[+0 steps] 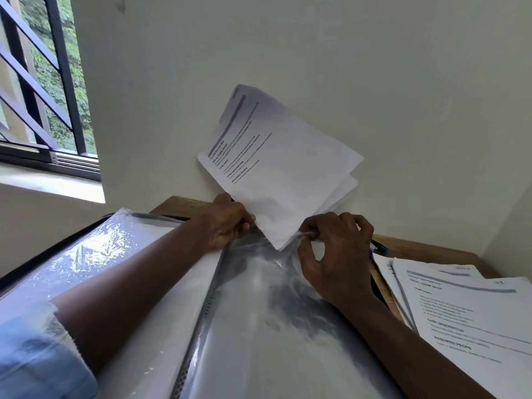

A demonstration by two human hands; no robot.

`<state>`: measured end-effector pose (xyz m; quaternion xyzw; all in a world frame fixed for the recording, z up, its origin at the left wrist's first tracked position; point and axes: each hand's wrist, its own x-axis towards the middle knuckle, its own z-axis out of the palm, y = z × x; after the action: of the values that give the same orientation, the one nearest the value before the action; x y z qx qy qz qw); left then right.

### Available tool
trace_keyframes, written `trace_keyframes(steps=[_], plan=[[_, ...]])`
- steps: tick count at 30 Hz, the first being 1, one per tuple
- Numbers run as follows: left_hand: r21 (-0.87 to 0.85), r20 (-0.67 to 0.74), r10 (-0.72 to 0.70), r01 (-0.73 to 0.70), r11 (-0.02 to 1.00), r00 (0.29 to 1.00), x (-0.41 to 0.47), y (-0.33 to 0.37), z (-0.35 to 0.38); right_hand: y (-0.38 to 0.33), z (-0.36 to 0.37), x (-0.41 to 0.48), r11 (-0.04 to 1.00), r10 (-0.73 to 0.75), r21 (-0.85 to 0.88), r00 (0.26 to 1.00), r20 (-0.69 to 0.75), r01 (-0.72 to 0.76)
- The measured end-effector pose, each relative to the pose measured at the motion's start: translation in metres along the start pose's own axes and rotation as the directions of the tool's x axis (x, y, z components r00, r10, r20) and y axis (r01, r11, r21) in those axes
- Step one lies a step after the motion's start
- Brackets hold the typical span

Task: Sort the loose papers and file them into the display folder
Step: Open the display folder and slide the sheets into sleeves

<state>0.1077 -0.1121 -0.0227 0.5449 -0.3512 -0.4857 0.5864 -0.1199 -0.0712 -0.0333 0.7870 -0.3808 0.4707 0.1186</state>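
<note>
Landmark: display folder point(201, 326), lying open on the worktop point(431, 246), a clear sleeve point(273, 289) uppermost.
Sheaf: several printed sheets point(282, 168), standing tilted over the folder's far edge, lowest corner right at the sleeve's mouth, not visibly inside.
Left hand point(227, 223): at the folder's far edge, fingers point(244, 226) curled round the sheaf's lower left side.
Right hand point(334, 254): just right of that corner, fingers point(322, 223) pinching the sleeve's clear lip, seemingly to hold it apart.
Done: pages on the folder's left half look filled with white sheets, though glare hides detail.
Left: sliding this sheaf fully down, then filing the loose papers point(460, 312) stacked on the worktop just right of the folder.
Progress: judged around midway.
</note>
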Motion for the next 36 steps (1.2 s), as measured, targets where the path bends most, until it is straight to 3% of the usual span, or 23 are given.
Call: trace_keyframes(steps=[5,12,17,20,25,29,32,34,36], plan=[[0.173,0.068,-0.04,0.027,0.985,0.997,-0.001,0.011,-0.022,0.002,0.0,0.0,0.993,0.111,0.048,0.994,0.0,-0.111],[0.179,0.143,-0.044,0.018,0.984,0.989,-0.002,0.011,-0.026,0.008,0.004,-0.001,0.935,0.278,0.23,0.961,-0.003,-0.27],[0.315,0.153,-0.004,-0.045,0.948,0.988,0.001,0.01,-0.025,0.018,0.013,0.001,0.825,0.466,0.353,0.885,0.014,-0.44],[0.403,0.175,0.021,-0.091,0.911,0.984,-0.002,0.015,-0.031,0.022,0.016,0.005,0.725,0.609,0.408,0.793,-0.004,-0.555],[0.453,0.283,-0.01,-0.124,0.883,0.959,-0.01,0.022,-0.045,0.037,0.02,0.007,0.542,0.734,0.379,0.642,0.22,-0.75],[0.521,0.265,0.01,-0.152,0.84,0.964,-0.009,0.024,-0.046,0.042,0.019,0.007,0.598,0.686,0.358,0.689,0.235,-0.717],[0.547,0.208,0.04,-0.15,0.823,0.977,-0.009,0.024,-0.037,0.044,0.02,0.007,0.559,0.7,0.422,0.679,0.222,-0.714],[0.688,0.07,0.122,-0.136,0.713,0.99,-0.011,0.024,-0.031,0.043,0.019,0.005,0.561,0.684,0.45,0.695,0.22,-0.695],[0.876,0.026,0.418,-0.222,0.428,0.908,-0.018,0.026,-0.026,0.04,0.017,0.005,0.602,0.646,0.458,0.736,0.203,-0.654]])
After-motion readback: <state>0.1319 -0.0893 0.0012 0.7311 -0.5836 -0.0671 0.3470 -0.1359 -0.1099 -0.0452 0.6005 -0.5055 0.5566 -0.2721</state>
